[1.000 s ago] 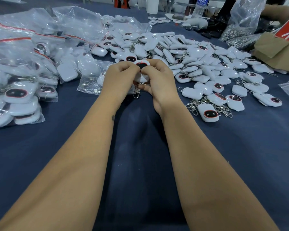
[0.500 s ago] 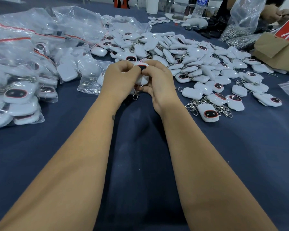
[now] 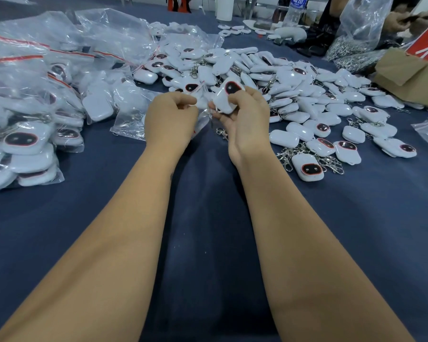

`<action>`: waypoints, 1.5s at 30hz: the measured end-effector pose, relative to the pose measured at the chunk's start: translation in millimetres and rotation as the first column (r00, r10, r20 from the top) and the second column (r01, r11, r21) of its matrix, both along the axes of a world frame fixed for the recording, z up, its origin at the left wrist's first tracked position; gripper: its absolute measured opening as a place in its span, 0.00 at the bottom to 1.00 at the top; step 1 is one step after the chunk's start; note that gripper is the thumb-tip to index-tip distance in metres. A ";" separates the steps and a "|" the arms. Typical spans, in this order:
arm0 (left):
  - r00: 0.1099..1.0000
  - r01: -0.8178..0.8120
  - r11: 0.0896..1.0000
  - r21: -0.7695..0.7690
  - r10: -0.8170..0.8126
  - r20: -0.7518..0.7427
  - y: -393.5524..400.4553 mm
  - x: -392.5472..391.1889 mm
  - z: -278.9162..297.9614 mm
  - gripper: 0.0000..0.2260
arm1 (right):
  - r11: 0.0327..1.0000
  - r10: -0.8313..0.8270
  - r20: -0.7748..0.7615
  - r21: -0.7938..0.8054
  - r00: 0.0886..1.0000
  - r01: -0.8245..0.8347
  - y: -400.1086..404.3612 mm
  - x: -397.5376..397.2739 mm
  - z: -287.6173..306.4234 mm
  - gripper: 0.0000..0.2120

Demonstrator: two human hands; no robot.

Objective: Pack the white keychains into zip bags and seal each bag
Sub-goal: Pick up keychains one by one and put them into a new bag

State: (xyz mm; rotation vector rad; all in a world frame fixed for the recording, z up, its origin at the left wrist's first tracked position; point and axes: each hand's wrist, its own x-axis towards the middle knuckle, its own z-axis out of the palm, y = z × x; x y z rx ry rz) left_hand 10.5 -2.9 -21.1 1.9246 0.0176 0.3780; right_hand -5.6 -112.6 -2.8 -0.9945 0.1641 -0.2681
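Apart now, right hand (image 3: 242,119) grips keychain (image 3: 226,97), left hand (image 3: 171,117) pinches bag (image 3: 203,104).

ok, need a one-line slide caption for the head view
Right hand grips a white keychain while left hand pinches a clear zip bag, loose keychains piled behind.
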 end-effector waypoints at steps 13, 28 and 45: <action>0.993 -0.058 0.996 -0.067 0.065 0.102 0.7 1.5 4.1 0.17 | 0.711 -0.016 0.105 -0.698 0.994 0.085 13.5 -3.3 -11.0 0.13; 0.944 -0.073 0.996 -0.048 0.084 0.320 -3.4 -8.1 11.3 0.09 | 0.202 -0.032 -0.040 -0.979 0.999 -0.033 12.8 -3.8 -12.6 0.12; 0.990 -0.035 0.977 0.208 0.005 0.144 0.3 -1.8 2.0 0.14 | 0.176 -0.345 0.185 -0.950 0.920 0.256 -6.0 -5.2 -5.1 0.14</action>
